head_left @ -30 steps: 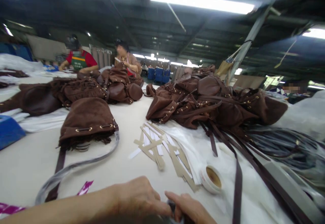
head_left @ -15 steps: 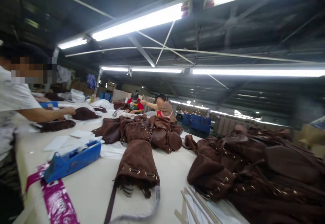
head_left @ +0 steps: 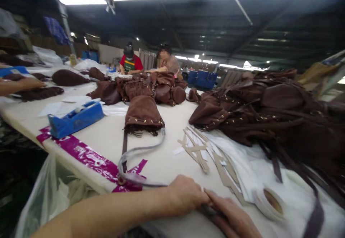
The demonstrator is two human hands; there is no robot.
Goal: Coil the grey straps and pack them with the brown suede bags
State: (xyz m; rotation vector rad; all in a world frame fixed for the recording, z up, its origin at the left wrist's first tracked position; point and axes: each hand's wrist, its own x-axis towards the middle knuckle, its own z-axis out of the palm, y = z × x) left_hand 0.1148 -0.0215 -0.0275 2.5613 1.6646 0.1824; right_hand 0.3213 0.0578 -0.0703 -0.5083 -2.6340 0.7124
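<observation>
Pale table [head_left: 164, 164], left hand [head_left: 186, 195] and right hand [head_left: 232, 212] gripping slim, curving, grey plastic-wrapped strap [head_left: 121, 165]

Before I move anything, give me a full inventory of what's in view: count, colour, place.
Table: one, off-white, centre
Drawstring bag: one, brown, mid-table
Wrapped strap: one, greyish, below that bag
Bag pile: several, brown, behind it
Bag heap: many, brown, right
Tape dispenser: one, blue, left
Printed tape: purple and white, left edge
Card strips: several, tan and white, right of centre
Tape roll: one, white, brown inside, lower right
Clear plastic bag: one, lower left
Bins: several, blue, background
Co-workers: two, across the table; another's hand, left edge
Dark item: blurred, between your hands
Left hand: one, bottom centre, gripping it
Right hand: one, bottom right of centre, gripping it
</observation>
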